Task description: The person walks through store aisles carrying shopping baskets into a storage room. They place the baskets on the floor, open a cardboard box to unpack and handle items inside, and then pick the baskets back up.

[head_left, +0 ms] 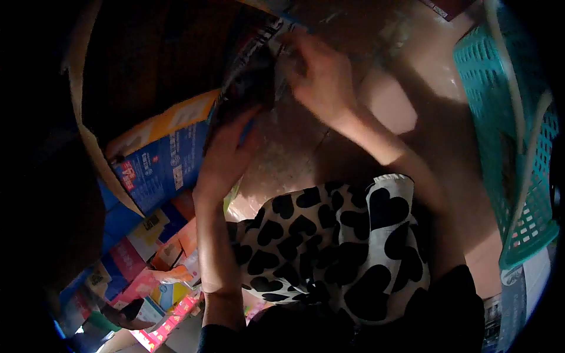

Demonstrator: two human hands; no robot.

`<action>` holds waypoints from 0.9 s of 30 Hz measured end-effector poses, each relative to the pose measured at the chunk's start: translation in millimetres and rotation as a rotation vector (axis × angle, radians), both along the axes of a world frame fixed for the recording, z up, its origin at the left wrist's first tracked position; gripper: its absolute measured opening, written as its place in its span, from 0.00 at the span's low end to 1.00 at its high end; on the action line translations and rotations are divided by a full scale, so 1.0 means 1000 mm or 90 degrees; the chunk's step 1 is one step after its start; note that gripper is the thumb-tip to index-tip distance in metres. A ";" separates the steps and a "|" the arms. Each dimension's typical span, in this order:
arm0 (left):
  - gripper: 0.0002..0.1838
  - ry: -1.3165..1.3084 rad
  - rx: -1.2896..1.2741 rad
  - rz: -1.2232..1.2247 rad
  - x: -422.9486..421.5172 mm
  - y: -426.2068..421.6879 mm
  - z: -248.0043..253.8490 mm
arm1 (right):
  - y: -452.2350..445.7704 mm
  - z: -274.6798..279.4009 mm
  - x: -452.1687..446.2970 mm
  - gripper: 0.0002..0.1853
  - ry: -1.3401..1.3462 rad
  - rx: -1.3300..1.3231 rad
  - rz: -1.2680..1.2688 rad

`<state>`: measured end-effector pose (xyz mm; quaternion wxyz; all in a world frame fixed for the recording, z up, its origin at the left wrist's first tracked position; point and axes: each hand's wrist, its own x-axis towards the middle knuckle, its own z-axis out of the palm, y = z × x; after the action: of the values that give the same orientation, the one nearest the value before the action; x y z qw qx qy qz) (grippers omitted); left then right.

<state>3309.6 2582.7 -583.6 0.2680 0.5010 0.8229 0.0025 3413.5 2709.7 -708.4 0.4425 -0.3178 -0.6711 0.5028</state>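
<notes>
My left hand reaches up beside a dark, shiny package at the upper middle. Its fingers lie against the package's lower part and are partly lost in shadow. My right hand is at the package's upper right side, with its fingers bent toward it and blurred. What the fingertips grip is too dark to make out. Left of the package stands an open cardboard box with a blue and orange printed side and a dark inside.
A teal plastic basket stands at the right. Colourful packets are piled at the lower left. A heart-patterned cloth covers my lap above the tiled floor. Grey printed packaging lies at the lower right.
</notes>
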 end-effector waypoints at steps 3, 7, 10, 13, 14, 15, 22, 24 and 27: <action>0.20 0.002 0.016 -0.014 0.002 0.004 0.003 | -0.030 0.025 0.012 0.11 0.020 0.031 0.031; 0.19 -0.011 0.043 -0.019 -0.002 -0.001 -0.001 | -0.046 0.029 -0.022 0.09 -0.030 -0.054 0.178; 0.19 -0.002 -0.087 0.060 -0.002 -0.001 0.002 | -0.034 0.015 -0.060 0.11 0.057 -0.163 0.237; 0.19 -0.016 -0.088 0.066 0.005 0.004 0.007 | -0.015 0.015 -0.074 0.11 0.077 -0.202 0.303; 0.19 -0.019 -0.088 0.066 0.004 0.004 0.005 | -0.006 0.020 -0.072 0.11 0.017 -0.233 0.376; 0.19 -0.025 -0.035 0.021 0.002 0.004 0.002 | 0.003 0.028 -0.069 0.11 -0.044 -0.264 0.447; 0.17 -0.070 0.043 -0.036 -0.005 0.002 0.002 | 0.004 0.028 -0.043 0.18 -0.034 -0.306 0.460; 0.17 -0.060 0.017 -0.011 -0.007 0.001 0.004 | -0.013 0.014 -0.041 0.19 0.025 -0.203 0.357; 0.16 -0.039 -0.026 0.025 -0.012 -0.005 0.002 | -0.033 0.021 -0.027 0.17 0.188 -0.279 0.314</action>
<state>3297.4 2577.3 -581.6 0.3033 0.4789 0.8238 0.0065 3386.9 2677.0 -687.5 0.3210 -0.1577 -0.5327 0.7671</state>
